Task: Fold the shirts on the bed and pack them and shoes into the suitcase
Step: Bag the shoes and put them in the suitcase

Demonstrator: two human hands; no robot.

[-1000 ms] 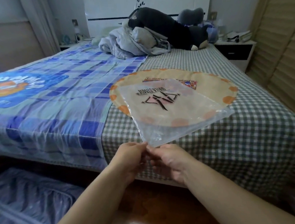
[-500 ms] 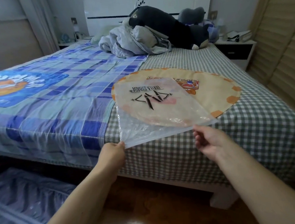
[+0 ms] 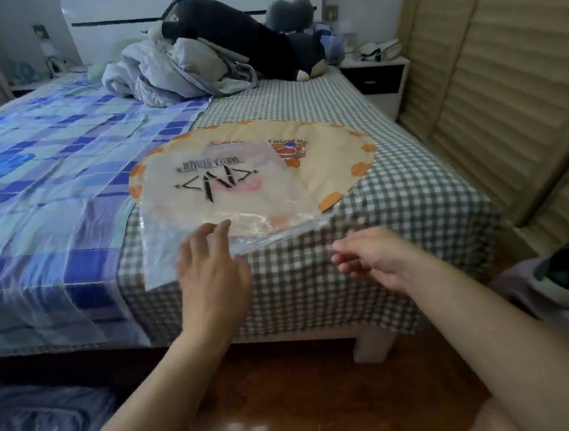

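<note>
Clear plastic bag point(image 3: 206, 201) lies at the bed's point(image 3: 395, 205) near edge, overhanging it (half on a round yellow mat point(image 3: 333, 163)). Left hand point(image 3: 212, 273) rests flat on it, fingers straight; right hand point(image 3: 376, 259) hovers relaxed, holding nothing.

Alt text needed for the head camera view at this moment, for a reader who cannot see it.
A person's left hand rests with straight fingers on a clear plastic bag lying at the near edge of a bed, while the right hand hovers open beside it. The bag partly covers a round yellow cushion; a heap of bedding sits by the headboard.
</note>
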